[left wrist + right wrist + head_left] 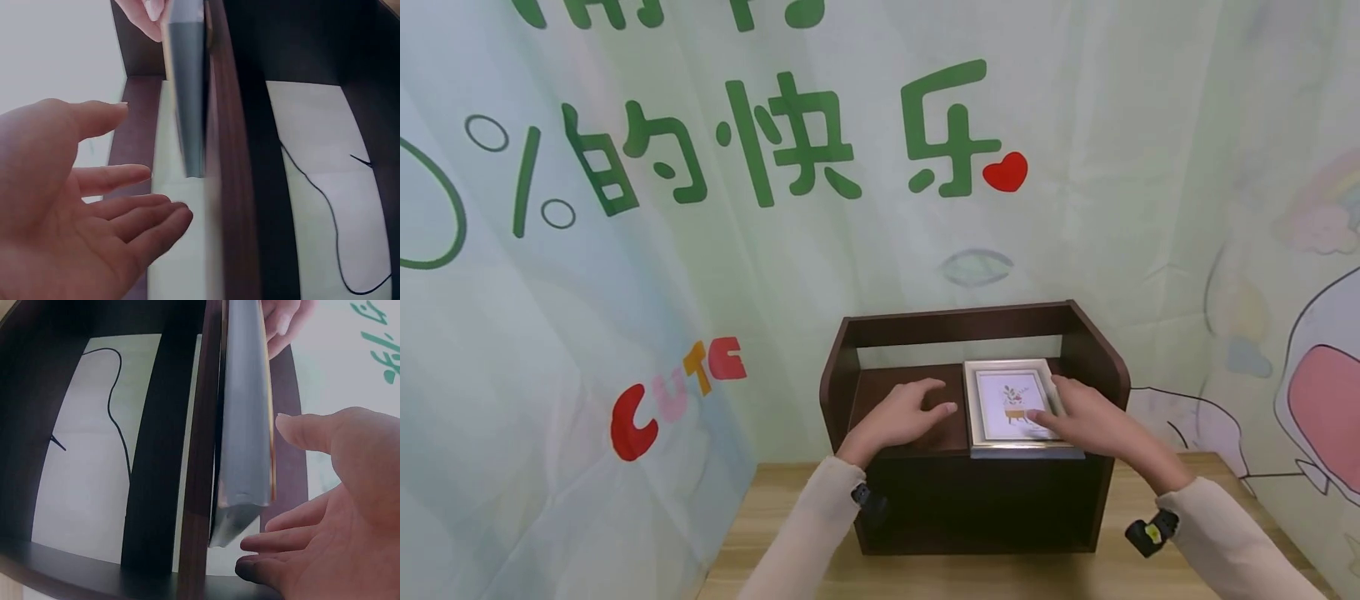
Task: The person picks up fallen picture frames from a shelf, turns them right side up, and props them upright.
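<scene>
A picture frame (1000, 392) with a pale silvery border and a plant print lies flat on the top board of a small dark brown shelf (977, 321), toward its right side. My right hand (1093, 425) is at the frame's right edge, thumb reaching over its face. In the right wrist view, the fingers extend past the frame's grey side, not curled round it; whether the thumb touches is unclear. To the left of the frame, my left hand (898, 421) hovers above the board, fingers loosely extended and apart from the frame, with nothing in it.
The shelf stands on a light wooden tabletop (782, 487), with an open compartment (985, 504) under its top board. Raised side panels and a back rail border the top. Behind hangs a pale printed curtain (820, 258) with green characters. Each wrist wears a small black camera.
</scene>
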Demonstrator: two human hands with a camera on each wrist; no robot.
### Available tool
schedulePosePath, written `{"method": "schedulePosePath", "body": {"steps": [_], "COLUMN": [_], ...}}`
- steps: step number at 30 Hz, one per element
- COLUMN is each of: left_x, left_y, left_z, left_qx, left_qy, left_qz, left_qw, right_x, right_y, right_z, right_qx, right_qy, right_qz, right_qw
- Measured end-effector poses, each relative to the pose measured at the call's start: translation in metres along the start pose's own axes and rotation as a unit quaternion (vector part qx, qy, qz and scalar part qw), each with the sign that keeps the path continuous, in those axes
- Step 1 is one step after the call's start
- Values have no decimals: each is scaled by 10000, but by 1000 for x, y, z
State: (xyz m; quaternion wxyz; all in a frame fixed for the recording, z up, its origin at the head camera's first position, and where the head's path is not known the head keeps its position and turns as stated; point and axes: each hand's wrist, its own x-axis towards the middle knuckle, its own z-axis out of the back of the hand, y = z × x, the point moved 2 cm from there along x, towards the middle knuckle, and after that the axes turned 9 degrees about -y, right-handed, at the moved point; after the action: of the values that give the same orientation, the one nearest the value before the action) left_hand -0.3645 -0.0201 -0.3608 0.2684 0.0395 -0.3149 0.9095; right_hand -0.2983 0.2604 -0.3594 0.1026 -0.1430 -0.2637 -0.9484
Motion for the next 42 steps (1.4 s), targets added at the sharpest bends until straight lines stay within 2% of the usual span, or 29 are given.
{"method": "schedulePosePath", "body": {"steps": [5, 12, 15, 19, 24, 31, 42], "left_x": [21, 46, 52, 59, 65, 68, 66], "left_y": [2, 1, 1, 2, 1, -3, -6], "left_z": [-15, -27, -32, -35, -39, -47, -47], "left_qx": [-82, -280, -289, -194, -156, -109, -649], "left_qy": [-62, -292, -312, -378, -424, -328, -618], "left_qz": [177, 496, 670, 822, 771, 697, 874], "left_qw": [9998, 9979, 9968, 9957, 9960, 9970, 9921], "right_x": [5, 5, 3, 3, 3, 2, -1], "right_y": [-6, -2, 0, -1, -3, -3, -3], "right_z": [-6, -9, -10, -11, -14, -17, -16], "right_qx": [123, -90, -189, -252, -291, -351, -313], "right_qy": [166, 250, 250, 129, 41, -50, -312], "right_qz": [-273, -677, -710, -552, -406, -458, -626], "right_qw": [9994, 9974, 9970, 9981, 9987, 9983, 9971]}}
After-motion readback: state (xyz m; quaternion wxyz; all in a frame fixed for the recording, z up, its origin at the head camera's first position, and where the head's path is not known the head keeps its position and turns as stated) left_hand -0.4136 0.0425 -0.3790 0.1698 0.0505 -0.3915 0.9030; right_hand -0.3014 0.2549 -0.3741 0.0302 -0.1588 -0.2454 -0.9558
